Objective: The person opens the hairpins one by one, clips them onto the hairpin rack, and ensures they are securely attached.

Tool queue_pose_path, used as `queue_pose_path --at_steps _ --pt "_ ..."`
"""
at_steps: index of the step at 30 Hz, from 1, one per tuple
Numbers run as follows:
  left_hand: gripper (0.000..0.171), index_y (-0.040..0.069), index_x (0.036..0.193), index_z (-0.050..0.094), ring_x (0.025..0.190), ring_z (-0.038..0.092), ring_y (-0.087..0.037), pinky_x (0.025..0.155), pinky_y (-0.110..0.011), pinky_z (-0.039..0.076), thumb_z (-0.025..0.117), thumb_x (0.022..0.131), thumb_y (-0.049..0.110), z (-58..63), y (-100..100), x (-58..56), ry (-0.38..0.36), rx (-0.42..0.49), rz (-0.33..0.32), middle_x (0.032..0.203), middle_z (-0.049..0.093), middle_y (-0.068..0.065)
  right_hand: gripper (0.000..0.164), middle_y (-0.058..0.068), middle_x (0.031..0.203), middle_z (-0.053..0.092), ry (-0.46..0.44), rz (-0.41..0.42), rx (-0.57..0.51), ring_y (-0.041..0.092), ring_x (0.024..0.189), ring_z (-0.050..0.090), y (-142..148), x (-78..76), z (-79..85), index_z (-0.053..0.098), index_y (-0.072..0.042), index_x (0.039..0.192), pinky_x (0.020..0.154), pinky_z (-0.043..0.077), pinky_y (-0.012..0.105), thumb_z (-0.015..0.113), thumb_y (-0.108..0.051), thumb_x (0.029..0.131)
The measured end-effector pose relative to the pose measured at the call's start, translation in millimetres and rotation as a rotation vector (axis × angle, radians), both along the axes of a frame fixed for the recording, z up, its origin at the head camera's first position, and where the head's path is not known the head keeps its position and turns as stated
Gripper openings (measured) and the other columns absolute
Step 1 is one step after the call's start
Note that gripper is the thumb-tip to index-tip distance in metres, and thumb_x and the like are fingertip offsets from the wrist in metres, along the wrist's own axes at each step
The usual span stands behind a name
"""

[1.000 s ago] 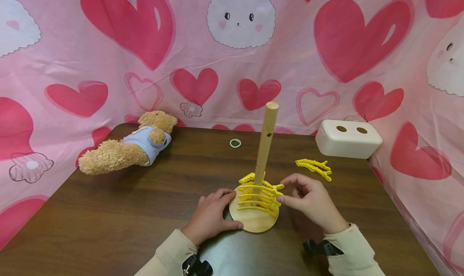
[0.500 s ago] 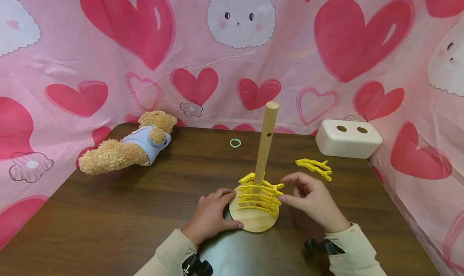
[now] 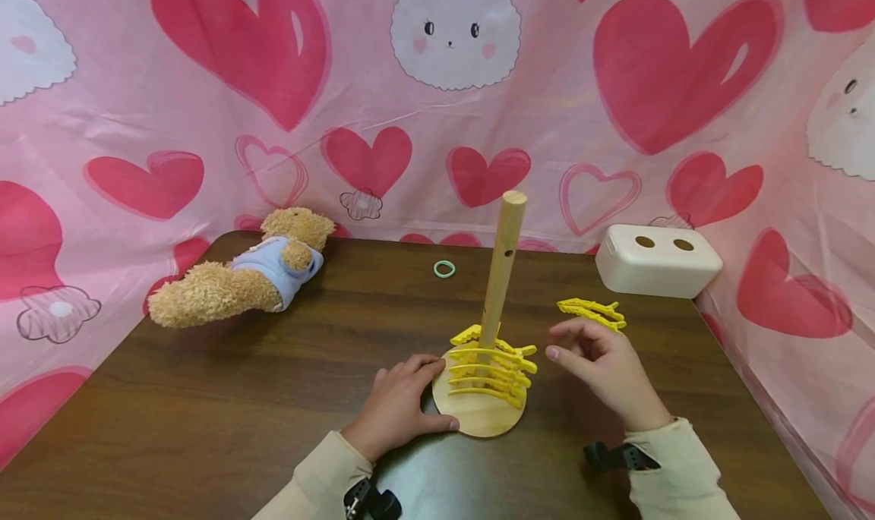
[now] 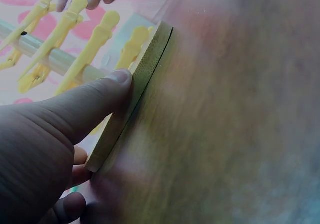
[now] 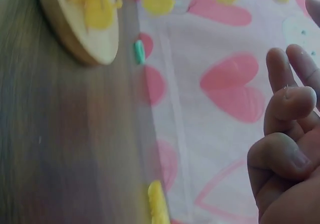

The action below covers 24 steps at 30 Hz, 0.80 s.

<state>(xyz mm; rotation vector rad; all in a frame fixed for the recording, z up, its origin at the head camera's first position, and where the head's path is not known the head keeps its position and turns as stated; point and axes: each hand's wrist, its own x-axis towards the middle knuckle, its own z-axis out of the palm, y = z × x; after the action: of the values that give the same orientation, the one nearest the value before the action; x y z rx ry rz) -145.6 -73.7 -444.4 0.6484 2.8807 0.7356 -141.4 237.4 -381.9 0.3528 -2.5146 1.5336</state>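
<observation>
A wooden stand with an upright post (image 3: 503,262) rises from a round base (image 3: 481,423). Several yellow hair clips (image 3: 487,373) are clamped on its lower post, one above another. My left hand (image 3: 393,410) holds the base at its left edge; in the left wrist view its thumb (image 4: 102,96) presses on the rim while the other fingers lie behind. Right of the clips, my right hand (image 3: 604,368) hovers apart from them. Its fingers are loosely bent with nothing between them, as the right wrist view shows too. Loose yellow hair clips (image 3: 582,308) lie just beyond it, partly covered.
A teddy bear (image 3: 276,273) in a blue top lies at the back left of the dark wooden table (image 3: 273,383). Near the rear edge is a green ring (image 3: 444,276). A white box (image 3: 649,273) with two holes stands at the back right.
My right hand has let go of a clip on the post and drawn away to the right. The left hand has stayed on the base.
</observation>
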Motion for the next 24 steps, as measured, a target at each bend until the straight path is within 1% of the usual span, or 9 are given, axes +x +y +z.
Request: queue_pose_path --at_steps 2,6,9,12,14,18,20,22,24 --pt "0.095 0.016 0.146 0.054 0.125 0.052 -0.024 0.087 -0.044 0.037 0.077 0.072 0.07 0.2 0 0.0 0.001 0.0 0.001 0.143 0.053 -0.002 0.021 0.007 0.081 0.062 0.001 -0.049 0.02 0.02 0.062 0.048 5 -2.9 -4.0 0.07 -0.008 0.108 0.056 0.043 0.029 0.077 -0.016 0.09" --pt "0.095 0.015 0.146 0.054 0.125 0.052 -0.024 0.086 -0.044 0.037 0.077 0.071 0.071 0.8 0 -0.2 -0.005 0.004 0.005 0.143 0.053 -0.003 0.027 0.006 0.088 0.064 -0.044 -0.156 0.05 0.022 0.068 0.049 15 -7.1 -11.0 0.07 -0.01 0.111 0.059 0.042 0.028 0.075 -0.027 0.092" --pt "0.096 0.015 0.145 0.054 0.126 0.052 -0.025 0.087 -0.044 0.037 0.077 0.071 0.071 1.2 1 -0.4 -0.015 0.009 0.013 0.143 0.053 -0.003 0.031 0.007 0.087 0.062 -0.06 -0.222 0.041 0.023 0.069 0.048 20 -10.5 -15.9 0.07 -0.009 0.113 0.058 0.042 0.028 0.075 -0.031 0.092" --pt "0.097 0.014 0.145 0.054 0.126 0.051 -0.025 0.088 -0.045 0.037 0.078 0.07 0.071 2.1 1 -0.3 -0.022 0.013 0.022 0.142 0.053 -0.003 0.033 0.006 0.079 0.058 -0.049 -0.286 0.016 0.022 0.066 0.047 25 -14.1 -20.3 0.07 -0.008 0.113 0.054 0.041 0.027 0.076 -0.031 0.091" --pt "0.097 0.014 0.144 0.055 0.126 0.051 -0.025 0.088 -0.046 0.037 0.078 0.07 0.071 2.5 1 -0.1 -0.021 0.013 0.025 0.142 0.053 -0.003 0.033 0.005 0.079 0.058 -0.051 -0.333 0.003 0.02 0.066 0.047 28 -15.6 -22.2 0.07 -0.009 0.113 0.053 0.042 0.027 0.077 -0.032 0.09" --pt "0.097 0.014 0.144 0.055 0.126 0.051 -0.025 0.087 -0.044 0.037 0.078 0.07 0.071 2.5 1 0.4 -0.015 0.012 0.027 0.141 0.053 -0.003 0.037 -0.004 0.088 0.064 -0.075 -0.436 -0.016 0.019 0.071 0.048 38 -19.3 -27.8 0.069 -0.007 0.115 0.055 0.042 0.025 0.078 -0.032 0.089" --pt "0.097 0.014 0.144 0.055 0.126 0.051 -0.025 0.087 -0.044 0.037 0.078 0.07 0.071 2.3 1 0.5 -0.015 0.012 0.028 0.141 0.053 -0.003 0.038 -0.008 0.091 0.064 -0.085 -0.49 -0.025 0.018 0.074 0.047 44 -22.0 -31.9 0.07 -0.006 0.115 0.056 0.041 0.024 0.078 -0.032 0.089" --pt "0.097 0.013 0.144 0.055 0.126 0.051 -0.025 0.087 -0.043 0.037 0.078 0.07 0.071 2.5 1 0.6 -0.015 0.015 0.028 0.141 0.054 -0.003 0.039 -0.009 0.093 0.063 -0.111 -0.543 -0.032 0.017 0.076 0.048 51 -24.2 -35.8 0.069 -0.006 0.117 0.057 0.04 0.024 0.078 -0.032 0.089" --pt "0.097 0.013 0.144 0.055 0.126 0.051 -0.025 0.087 -0.044 0.037 0.078 0.069 0.071 2.3 1 0.6 -0.017 0.019 0.027 0.141 0.054 -0.003 0.04 -0.005 0.097 0.063 -0.14 -0.585 -0.044 0.016 0.078 0.048 57 -26.0 -39.8 0.068 -0.006 0.12 0.059 0.041 0.023 0.077 -0.031 0.09"
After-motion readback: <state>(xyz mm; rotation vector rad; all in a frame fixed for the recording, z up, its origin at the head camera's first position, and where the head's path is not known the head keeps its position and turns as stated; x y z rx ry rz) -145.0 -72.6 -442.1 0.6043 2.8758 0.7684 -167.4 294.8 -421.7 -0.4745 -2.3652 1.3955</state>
